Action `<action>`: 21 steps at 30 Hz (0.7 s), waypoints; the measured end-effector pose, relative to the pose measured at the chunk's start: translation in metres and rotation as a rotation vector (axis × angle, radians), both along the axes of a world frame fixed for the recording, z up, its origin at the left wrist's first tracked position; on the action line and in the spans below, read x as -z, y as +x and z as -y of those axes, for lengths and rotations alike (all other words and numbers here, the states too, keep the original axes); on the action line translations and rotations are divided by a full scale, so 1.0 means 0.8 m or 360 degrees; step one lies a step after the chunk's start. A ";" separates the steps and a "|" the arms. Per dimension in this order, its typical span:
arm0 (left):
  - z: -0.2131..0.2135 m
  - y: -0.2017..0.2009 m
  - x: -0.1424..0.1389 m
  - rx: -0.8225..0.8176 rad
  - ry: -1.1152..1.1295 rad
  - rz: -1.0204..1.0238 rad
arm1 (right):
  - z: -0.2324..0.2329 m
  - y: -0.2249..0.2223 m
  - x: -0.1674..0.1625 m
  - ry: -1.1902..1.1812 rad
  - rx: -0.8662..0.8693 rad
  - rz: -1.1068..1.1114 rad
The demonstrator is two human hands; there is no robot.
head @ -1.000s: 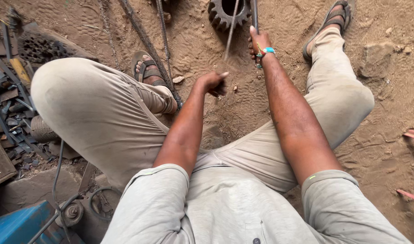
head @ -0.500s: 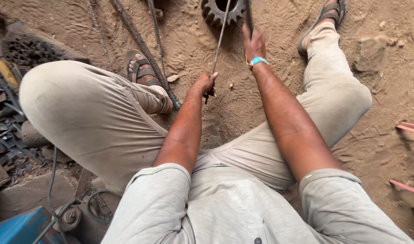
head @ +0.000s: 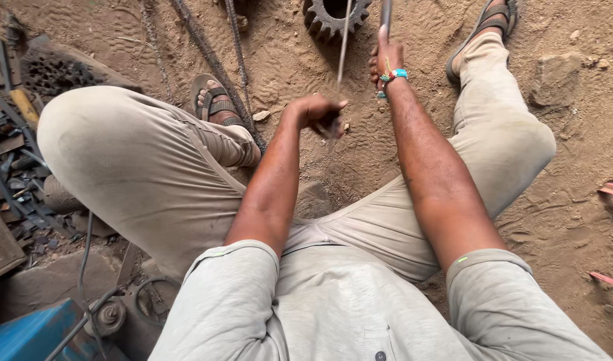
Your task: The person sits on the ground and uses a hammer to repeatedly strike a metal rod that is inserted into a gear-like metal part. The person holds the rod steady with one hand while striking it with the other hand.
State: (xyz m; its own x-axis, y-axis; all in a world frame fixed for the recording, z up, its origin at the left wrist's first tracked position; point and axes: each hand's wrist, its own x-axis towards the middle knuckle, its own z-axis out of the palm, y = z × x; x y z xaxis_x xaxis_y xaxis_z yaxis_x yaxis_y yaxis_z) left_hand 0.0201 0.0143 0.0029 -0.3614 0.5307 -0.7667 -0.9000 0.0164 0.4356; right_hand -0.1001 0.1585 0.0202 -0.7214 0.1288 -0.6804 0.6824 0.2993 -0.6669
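Head view shows our left hand (head: 318, 110) pinching the thin rod's (head: 342, 47) near end, its length running away toward the gear (head: 333, 17), right hand (head: 385, 60) gripping a thicker bar (head: 385, 13) beside it.

Person seated on sandy ground (head: 560, 200), gear wheel (head: 333, 17) far between the feet, left hand (head: 316, 110) near of it on a thin rod (head: 342, 47), right hand (head: 385, 60) just right, scrap metal pile (head: 19, 154) far left
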 end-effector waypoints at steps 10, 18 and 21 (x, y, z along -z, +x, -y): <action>0.005 -0.063 -0.037 -0.0564 0.0482 -0.0461 | 0.005 0.000 -0.001 0.0063 -0.0177 0.0110; -0.002 -0.032 -0.007 -0.0157 -0.0025 -0.0218 | 0.004 0.006 0.011 0.0398 -0.0351 -0.0128; -0.018 -0.007 0.008 -0.0071 -0.0696 -0.0185 | 0.012 -0.001 0.013 0.0437 -0.0369 -0.0414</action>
